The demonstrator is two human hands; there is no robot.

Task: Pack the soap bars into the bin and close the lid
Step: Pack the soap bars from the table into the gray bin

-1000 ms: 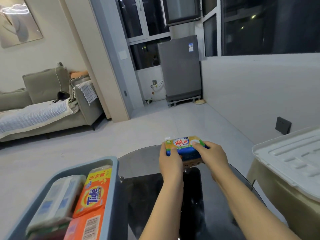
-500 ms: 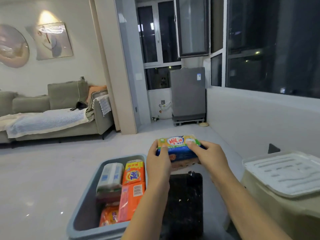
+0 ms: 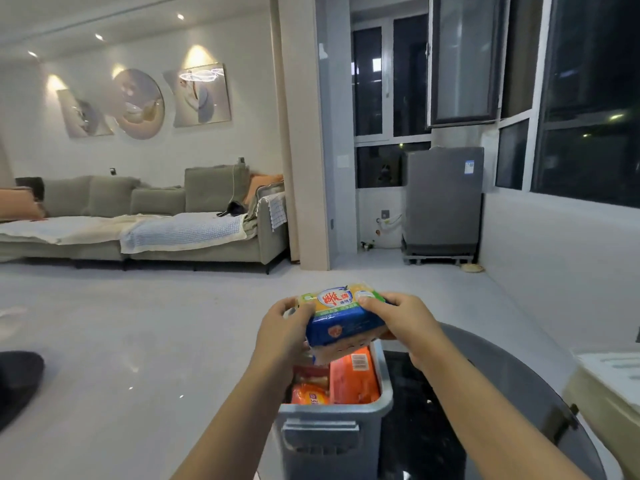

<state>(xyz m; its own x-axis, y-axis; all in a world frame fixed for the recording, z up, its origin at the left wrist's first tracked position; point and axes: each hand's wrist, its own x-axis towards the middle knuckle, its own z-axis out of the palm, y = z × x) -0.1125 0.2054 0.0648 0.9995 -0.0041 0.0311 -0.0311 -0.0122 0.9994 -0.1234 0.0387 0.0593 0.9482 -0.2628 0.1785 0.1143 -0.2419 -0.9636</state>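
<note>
Your left hand [image 3: 284, 336] and right hand [image 3: 403, 322] each grip 1 end of a stack of soap bars [image 3: 341, 317], fingers curled round its wrapped ends, thumbs on top. You hold the stack in the air just above the far end of the grey bin [image 3: 332, 434]. The bin stands open on the dark round bench [image 3: 485, 393] and already contains orange soap packs [image 3: 353, 379]. A white lid [image 3: 613, 372] lies at the right edge, apart from the bin.
</note>
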